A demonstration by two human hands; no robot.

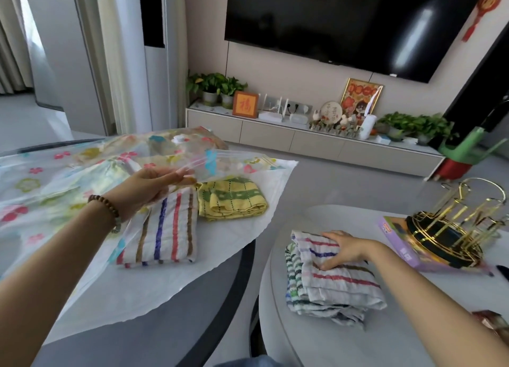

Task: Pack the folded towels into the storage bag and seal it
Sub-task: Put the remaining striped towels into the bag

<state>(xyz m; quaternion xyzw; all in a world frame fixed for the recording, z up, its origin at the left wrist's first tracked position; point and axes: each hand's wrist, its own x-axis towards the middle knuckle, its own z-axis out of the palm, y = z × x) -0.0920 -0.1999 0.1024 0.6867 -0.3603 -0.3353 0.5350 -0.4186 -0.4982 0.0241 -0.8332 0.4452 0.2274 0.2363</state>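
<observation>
A: What has the left hand (154,184) got?

B: It pinches the upper lip of the bag (55,190) and lifts it, so the mouth gapes to the right. Just inside the mouth lie a striped towel (165,229) and a yellow towel (234,198).

A: And the right hand (347,249)?

B: It lies on the stack (338,286), right of the bag on the next table (289,339). Whether it grips, I cannot tell. It is the nearer hand, and the stack's long side runs roughly along the mouth, so I expect a leftward carry.

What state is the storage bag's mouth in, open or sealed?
Open: left hand holds the storage bag's upper flap off the lower layer.
</observation>
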